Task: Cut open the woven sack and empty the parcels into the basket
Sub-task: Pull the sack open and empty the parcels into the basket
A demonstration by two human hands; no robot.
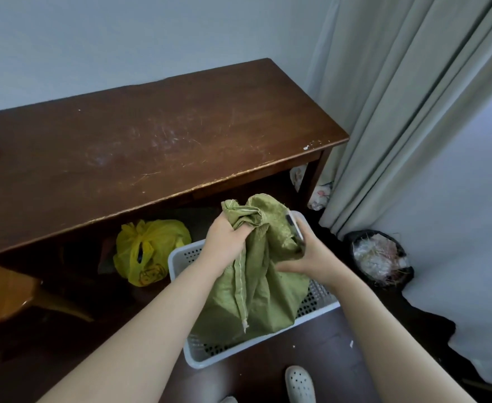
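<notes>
Surface [140, 158]: one dark wooden top, scratched, long axis left to right; nothing on it; one curtain [407, 106] at right. One green sack [256, 289], long axis near vertical, bunched neck up, bulk resting in one white perforated basket [198, 359] on the floor; stitched seam runs down its front. One yellow bag [148, 251] under the surface, left of the basket; one black bin [380, 258] at right, well apart. Two hands: left hand [224, 237], grip closed on the sack's neck; right hand [311, 257], grip closed around a dark cutter [295, 228] pointing up along the sack. One white shoe [300, 383] below the basket.
</notes>
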